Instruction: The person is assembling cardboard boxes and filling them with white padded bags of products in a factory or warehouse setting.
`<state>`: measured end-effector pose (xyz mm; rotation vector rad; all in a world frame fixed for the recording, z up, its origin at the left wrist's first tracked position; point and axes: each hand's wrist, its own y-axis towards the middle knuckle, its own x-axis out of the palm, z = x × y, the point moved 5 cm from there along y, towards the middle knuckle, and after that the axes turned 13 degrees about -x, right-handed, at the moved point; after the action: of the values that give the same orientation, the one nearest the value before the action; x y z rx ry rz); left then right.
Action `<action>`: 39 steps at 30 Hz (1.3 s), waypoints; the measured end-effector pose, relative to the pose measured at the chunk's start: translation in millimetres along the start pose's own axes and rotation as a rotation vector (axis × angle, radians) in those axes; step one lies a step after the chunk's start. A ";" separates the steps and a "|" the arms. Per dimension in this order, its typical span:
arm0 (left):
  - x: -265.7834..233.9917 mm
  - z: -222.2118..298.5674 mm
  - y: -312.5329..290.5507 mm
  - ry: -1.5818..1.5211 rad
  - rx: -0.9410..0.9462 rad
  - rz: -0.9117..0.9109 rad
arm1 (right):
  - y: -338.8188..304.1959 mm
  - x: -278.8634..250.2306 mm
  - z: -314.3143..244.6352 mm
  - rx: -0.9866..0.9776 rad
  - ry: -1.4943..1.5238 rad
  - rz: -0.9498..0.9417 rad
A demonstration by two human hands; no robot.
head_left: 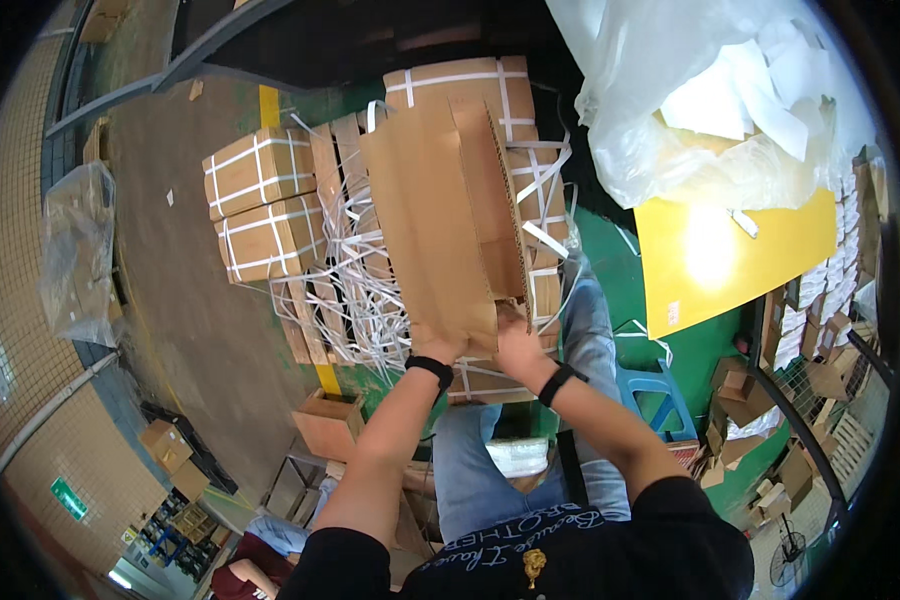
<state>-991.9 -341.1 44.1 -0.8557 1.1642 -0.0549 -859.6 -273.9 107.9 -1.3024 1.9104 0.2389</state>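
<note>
An unfolded brown cardboard box (425, 210) stretches away from me above the strapped cartons, its long flap opened out and a hollow showing along its right side. My left hand (437, 343) grips the near end at the left, the fingers mostly hidden by the board. At the right corner of that same end, my right hand (516, 340) is closed on the near flap, its fingertips partly covered. Both wrists wear black bands. Under and behind the box lie cartons bound with white strap (456, 84).
Two strapped cartons (265, 200) are stacked at the left on a wooden pallet. Loose white straps (360, 290) lie tangled beside the box. To the right are a yellow sheet (735, 260), a large plastic bag (630, 130) and a blue stool (660, 395). A wooden box (328, 425) stands at near left.
</note>
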 end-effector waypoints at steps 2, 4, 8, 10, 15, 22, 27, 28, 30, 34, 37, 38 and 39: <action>-4.2 19.3 -0.6 -0.126 0.136 0.080 | 10.4 21.2 19.3 -0.169 -0.190 -0.001; -7.1 27.0 -0.5 -0.015 0.160 0.145 | 28.5 25.5 35.0 -0.125 0.399 -0.099; -3.8 17.2 10.8 0.054 0.179 0.062 | 40.7 9.1 21.1 -0.143 0.401 -0.174; -5.8 15.1 6.2 0.007 0.152 0.150 | 40.2 9.8 20.5 -0.146 0.312 -0.077; -16.1 19.2 10.2 -0.185 0.086 0.400 | 50.6 17.7 33.4 -0.371 0.039 -0.013; -17.4 28.7 5.8 -0.064 0.125 0.618 | 57.1 60.7 48.0 -0.104 -0.053 -0.135; -20.3 43.2 1.6 0.131 0.180 0.495 | 74.6 46.6 48.2 -0.018 -0.182 -0.182; -20.7 50.8 1.1 0.112 0.195 0.494 | 64.4 52.6 63.4 0.000 -0.197 -0.185; -12.3 43.3 12.4 0.183 0.141 0.262 | 70.1 55.5 60.5 0.000 -0.513 -0.138; -13.4 35.2 6.5 0.216 0.133 0.315 | 66.3 67.8 64.9 0.104 -0.305 -0.018; -8.4 42.1 -6.8 0.141 0.155 0.316 | 43.5 80.5 80.1 0.017 -0.463 -0.140; -7.6 47.4 -14.6 0.097 0.182 0.333 | 34.3 79.6 85.3 -0.019 -0.455 -0.023; -14.5 36.9 -31.6 -0.191 0.170 0.694 | 29.7 81.0 72.9 -0.053 -0.029 0.232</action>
<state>-955.9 -335.7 79.5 -0.2676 1.2003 0.4803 -860.9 -277.0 -5.0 -1.1036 2.0424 0.4264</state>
